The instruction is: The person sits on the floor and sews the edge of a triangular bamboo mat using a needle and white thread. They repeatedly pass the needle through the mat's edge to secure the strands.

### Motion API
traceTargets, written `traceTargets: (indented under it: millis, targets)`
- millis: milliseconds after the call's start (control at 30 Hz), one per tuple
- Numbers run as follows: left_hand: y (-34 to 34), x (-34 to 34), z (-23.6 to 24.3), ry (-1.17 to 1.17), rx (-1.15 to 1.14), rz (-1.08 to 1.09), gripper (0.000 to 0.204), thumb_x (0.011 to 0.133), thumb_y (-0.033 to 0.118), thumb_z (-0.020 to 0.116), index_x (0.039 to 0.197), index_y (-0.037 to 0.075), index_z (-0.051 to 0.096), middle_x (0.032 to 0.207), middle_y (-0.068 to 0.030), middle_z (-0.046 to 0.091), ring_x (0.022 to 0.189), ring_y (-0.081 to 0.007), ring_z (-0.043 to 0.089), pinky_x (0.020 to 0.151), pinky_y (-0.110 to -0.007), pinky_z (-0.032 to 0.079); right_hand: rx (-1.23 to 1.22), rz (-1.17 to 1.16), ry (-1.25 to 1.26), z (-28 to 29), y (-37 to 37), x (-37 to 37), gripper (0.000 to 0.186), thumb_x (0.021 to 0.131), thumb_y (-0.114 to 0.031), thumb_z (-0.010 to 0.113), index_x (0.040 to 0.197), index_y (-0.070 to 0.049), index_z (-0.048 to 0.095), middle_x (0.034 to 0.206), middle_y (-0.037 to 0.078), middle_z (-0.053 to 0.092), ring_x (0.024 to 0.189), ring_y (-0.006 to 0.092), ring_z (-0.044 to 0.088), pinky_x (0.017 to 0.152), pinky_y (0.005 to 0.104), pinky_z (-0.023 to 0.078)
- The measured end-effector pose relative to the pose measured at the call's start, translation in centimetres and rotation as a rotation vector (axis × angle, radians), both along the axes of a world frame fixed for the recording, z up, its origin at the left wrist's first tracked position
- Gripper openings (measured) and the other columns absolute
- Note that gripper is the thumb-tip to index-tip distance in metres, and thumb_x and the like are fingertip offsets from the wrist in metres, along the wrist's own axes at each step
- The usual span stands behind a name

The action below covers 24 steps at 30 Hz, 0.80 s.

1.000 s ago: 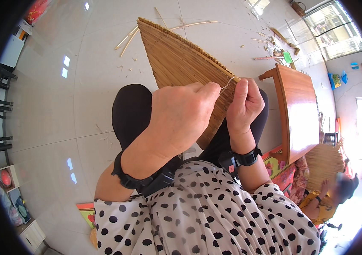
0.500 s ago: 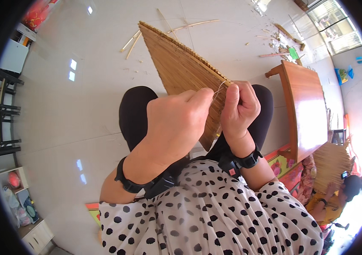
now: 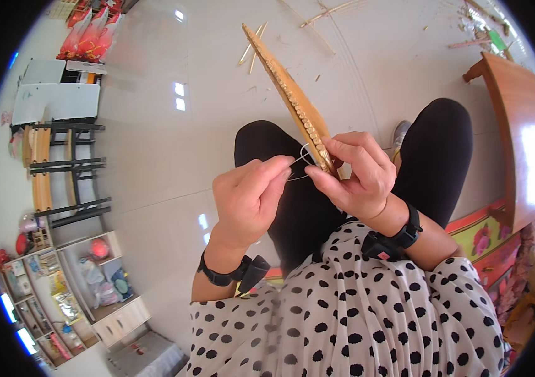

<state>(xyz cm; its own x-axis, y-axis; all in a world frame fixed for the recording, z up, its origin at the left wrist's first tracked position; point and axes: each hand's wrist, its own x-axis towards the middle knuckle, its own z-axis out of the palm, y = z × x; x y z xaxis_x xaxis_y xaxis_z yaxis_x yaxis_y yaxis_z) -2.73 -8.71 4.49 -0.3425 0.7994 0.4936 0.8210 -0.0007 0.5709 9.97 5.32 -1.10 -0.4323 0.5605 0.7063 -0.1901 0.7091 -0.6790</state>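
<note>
Two bare hands come close together above the lap, both busy at the near end of a stalk panel [image 3: 292, 100]. The panel is held nearly edge-on to the view, between the two knees, its far tip pointing away over the floor [image 3: 154, 169]; a row of round, pale stalk ends runs along the edge turned toward the viewer. The right hand [image 3: 360, 173] grips the near end of the panel, thumb on the near-left side and fingers on the other. The left hand [image 3: 251, 196] sits just left of it, apart from the panel, thumb and fingertips closed in a pinch on a thin white strand [image 3: 304, 151]. That strand curves in a small loop between the pinch and the panel's edge, close to the right thumb; whether a needle is on it is too small to tell.

Black trousers [image 3: 446, 144] cover both legs, and a spotted top [image 3: 343, 314] fills the lower middle. Each wrist wears a black strap. Past the panel's tip, several thin sticks [image 3: 327, 14] lie on the pale tiles. A brown wooden bench [image 3: 503, 119] stands at the right, beyond the right knee. Along the left are a stack of black-framed stools [image 3: 69, 166] and a loaded shelf unit [image 3: 72, 270].
</note>
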Motion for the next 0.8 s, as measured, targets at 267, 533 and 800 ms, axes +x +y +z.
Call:
traceTargets:
  millis: [267,533,800]
  targets:
    - [-1.7,-0.1,0.2,0.047,-0.09,-0.03,0.025,0.079,-0.009,0.073,0.101,0.002,0.072,0.059,-0.0051,0.053,0.048,-0.017,0.048,0.045,-0.03,0.035,-0.004,0.117,0.115,-1.0,-0.3,-0.1,0.043,0.063,-0.02,0.095,0.096,-0.001,0.075,0.084,0.006,0.066,0.065,0.0186,0.064,0.054,0.029,0.054]
    - [-2.6,0.6,0.3,0.072,-0.15,0.017,0.026,0.078,-0.009,0.074,0.101,0.002,0.072,0.058,-0.0047,0.051,0.046,-0.0169,0.046,0.044,-0.03,0.034,-0.024,0.178,0.181,-1.1,-0.1,0.2,0.038,0.062,-0.013,0.092,0.093,0.0,0.074,0.083,0.007,0.065,0.066,0.0201,0.064,0.054,0.0291,0.053]
    - [-2.7,1.5,0.3,0.072,-0.123,0.041,0.026,0.079,-0.009,0.074,0.102,0.0,0.071,0.059,-0.0048,0.051,0.047,-0.0167,0.045,0.044,-0.03,0.032,0.022,0.193,0.142,-0.9,-0.1,0.9,0.037,0.067,-0.011,0.092,0.096,0.004,0.074,0.086,0.01,0.067,0.065,0.0214,0.066,0.054,0.0298,0.053]
